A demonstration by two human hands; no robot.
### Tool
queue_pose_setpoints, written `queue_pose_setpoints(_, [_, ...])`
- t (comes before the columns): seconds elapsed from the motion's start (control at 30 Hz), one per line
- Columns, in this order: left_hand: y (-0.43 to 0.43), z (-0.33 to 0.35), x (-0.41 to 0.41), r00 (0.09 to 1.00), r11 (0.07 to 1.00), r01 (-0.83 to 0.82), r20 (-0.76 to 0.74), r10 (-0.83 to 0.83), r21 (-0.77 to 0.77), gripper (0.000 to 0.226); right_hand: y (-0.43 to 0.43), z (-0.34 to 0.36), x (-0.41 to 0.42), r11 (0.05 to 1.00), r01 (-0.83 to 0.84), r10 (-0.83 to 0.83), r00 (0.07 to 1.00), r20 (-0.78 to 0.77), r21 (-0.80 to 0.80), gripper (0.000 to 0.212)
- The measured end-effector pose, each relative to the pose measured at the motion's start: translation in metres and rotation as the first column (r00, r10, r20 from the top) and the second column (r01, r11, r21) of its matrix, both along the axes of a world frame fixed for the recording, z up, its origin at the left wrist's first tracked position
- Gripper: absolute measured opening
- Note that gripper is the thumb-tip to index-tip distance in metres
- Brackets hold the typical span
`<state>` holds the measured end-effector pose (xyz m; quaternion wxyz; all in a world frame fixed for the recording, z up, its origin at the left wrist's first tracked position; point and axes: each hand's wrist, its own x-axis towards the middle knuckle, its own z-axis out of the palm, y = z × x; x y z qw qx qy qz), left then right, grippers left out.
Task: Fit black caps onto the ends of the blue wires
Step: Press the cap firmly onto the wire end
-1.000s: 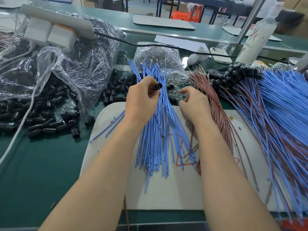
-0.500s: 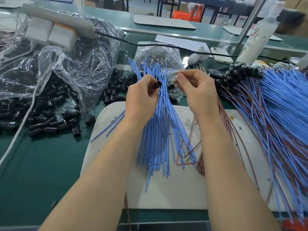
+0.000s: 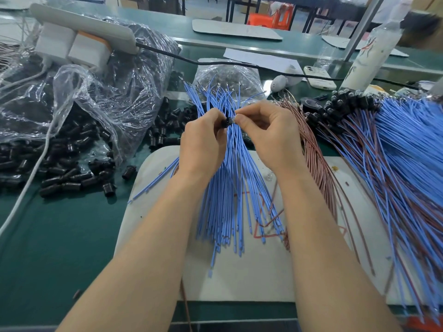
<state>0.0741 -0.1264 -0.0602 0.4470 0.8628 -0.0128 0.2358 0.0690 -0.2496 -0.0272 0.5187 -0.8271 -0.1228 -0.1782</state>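
Hands sit close together over the blue wires (image 3: 230, 188), which lie fanned on a white mat (image 3: 239, 271) on the green counter (image 3: 60, 236). The left hand (image 3: 202, 142) holds a black cap (image 3: 224, 122) in a narrow fingertip grip. The right hand (image 3: 271, 137) pinches a small pale piece (image 3: 233, 120) against the cap. Loose caps (image 3: 72, 173) lie left.

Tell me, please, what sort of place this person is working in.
Probably a factory assembly bench: a bundle of thin blue wires lies on a white mat, loose black plastic caps spill from a clear plastic bag, and a heap of black-capped wires lies at right.
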Motion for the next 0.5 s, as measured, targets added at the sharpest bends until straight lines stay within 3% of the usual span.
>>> queue_pose_setpoints(0.23, [0.001, -0.001, -0.001, 0.995, 0.995, 0.097, -0.035, -0.097, 0.013, 0.017, -0.001, -0.001, 0.001, 0.988, 0.073, -0.067, 0.996, 0.051, -0.138, 0.009])
queue_pose_setpoints(0.33, [0.002, 0.002, -0.003, 0.98, 0.98, 0.198, -0.009, -0.198, 0.006, 0.018, -0.006, -0.003, 0.004, 0.993, 0.073, -0.074, 0.997, 0.001, -0.093, 0.008])
queue_pose_setpoints(0.5, [0.003, 0.004, -0.004, 0.978, 0.977, 0.207, 0.009, -0.208, 0.059, 0.017, -0.014, -0.007, 0.009, 0.999, 0.02, -0.024, 0.996, -0.088, -0.041, 0.008])
